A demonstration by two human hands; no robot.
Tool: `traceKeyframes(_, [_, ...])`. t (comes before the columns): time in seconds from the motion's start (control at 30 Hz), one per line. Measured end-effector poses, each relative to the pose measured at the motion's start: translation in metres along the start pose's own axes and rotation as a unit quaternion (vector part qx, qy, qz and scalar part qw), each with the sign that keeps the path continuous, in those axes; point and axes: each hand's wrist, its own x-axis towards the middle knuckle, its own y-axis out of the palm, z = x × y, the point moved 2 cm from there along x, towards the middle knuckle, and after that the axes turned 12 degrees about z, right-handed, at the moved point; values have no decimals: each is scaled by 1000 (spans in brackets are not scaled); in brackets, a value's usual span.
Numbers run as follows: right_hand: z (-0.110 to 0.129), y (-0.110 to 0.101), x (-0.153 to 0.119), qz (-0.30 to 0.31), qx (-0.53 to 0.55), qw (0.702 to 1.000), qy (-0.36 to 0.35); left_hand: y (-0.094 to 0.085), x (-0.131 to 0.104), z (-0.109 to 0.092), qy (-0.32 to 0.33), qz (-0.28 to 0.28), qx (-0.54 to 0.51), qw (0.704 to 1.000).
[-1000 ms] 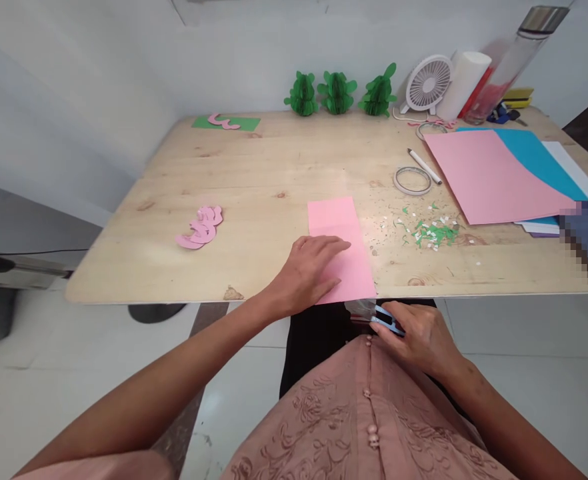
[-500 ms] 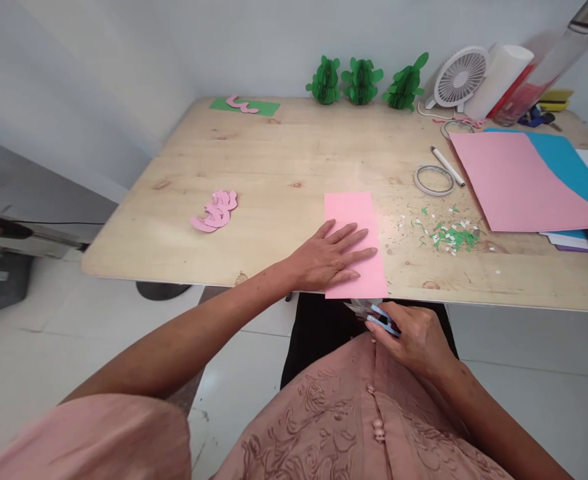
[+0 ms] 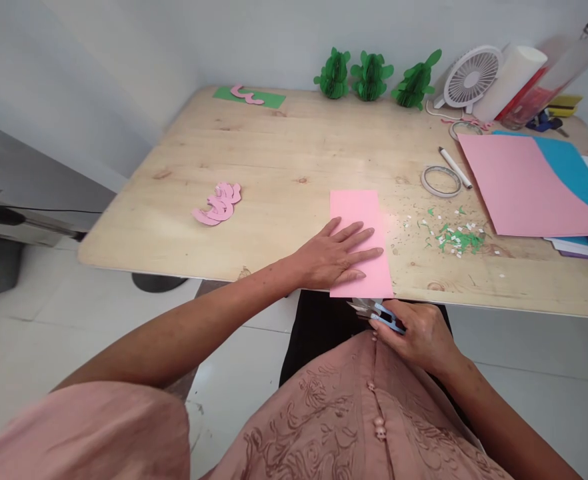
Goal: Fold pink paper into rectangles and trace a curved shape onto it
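My left hand [image 3: 339,257] lies flat with its fingers spread on a pink paper strip [image 3: 357,207] at the table's front edge. The strip's near end reaches the edge. Just below that edge, over my lap, my right hand [image 3: 417,333] is closed around thread snips [image 3: 387,319] with light blue handles. Their metal blades point left, close under the end of the strip. Left of my left hand sits a small pile of curled pink paper cutouts [image 3: 219,205].
Green and white paper scraps [image 3: 459,239] lie right of the strip, near a tape roll [image 3: 441,181] and a white marker [image 3: 455,167]. Pink sheets [image 3: 529,187] overlap blue ones at the right. Green paper figures [image 3: 371,77] and a white fan [image 3: 471,79] stand along the wall.
The camera view has shifted slightly, so the table's contents appear a little displaced. Both hands keep the same pose; the left stays on the pink strip and the right still grips the thread snips.
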Motion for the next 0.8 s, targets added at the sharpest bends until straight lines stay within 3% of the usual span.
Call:
traceKeyframes(0.3, [-1, 0, 4, -5, 16, 1000, -16, 2, 0, 0, -5, -14, 62, 998])
traceKeyframes(0.8, [5, 0, 8, -10, -13, 1000, -26, 3, 0, 1, -3, -26, 71, 997])
